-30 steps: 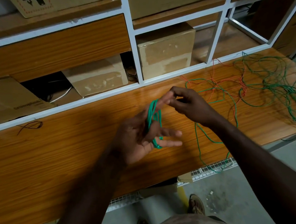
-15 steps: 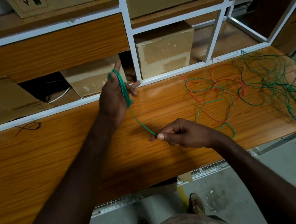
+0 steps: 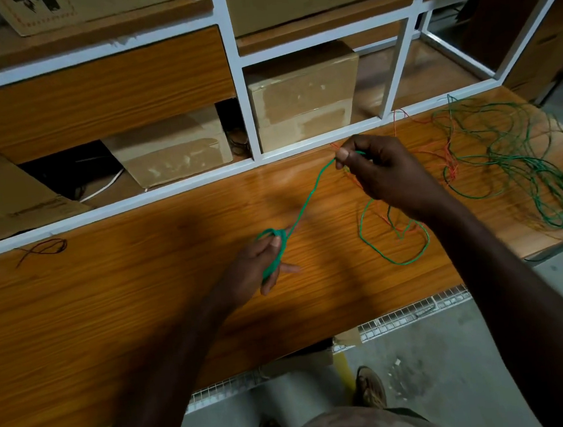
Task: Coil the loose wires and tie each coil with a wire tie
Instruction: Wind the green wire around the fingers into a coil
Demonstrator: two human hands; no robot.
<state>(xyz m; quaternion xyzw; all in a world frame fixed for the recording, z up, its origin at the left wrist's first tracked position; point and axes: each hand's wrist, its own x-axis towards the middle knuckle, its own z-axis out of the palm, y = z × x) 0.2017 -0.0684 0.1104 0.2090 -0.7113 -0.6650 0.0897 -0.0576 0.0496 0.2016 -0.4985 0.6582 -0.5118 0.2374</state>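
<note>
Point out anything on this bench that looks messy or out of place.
The loose wires at the right end of the wooden bench lie in a tangle of green and orange-red strands, with some loops trailing over its edge. A small dark wire scrap lies alone at the far left. Nothing looks damaged.

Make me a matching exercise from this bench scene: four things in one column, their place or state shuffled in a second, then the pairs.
1. left hand
2. right hand
3. tangled wires
4. dark wire scrap

A. lies loose, far left of the bench
B. pinches the green strand's far end
C. holds the small green coil
D. heaped at the bench's right end

Pairs: 1-C, 2-B, 3-D, 4-A
</note>
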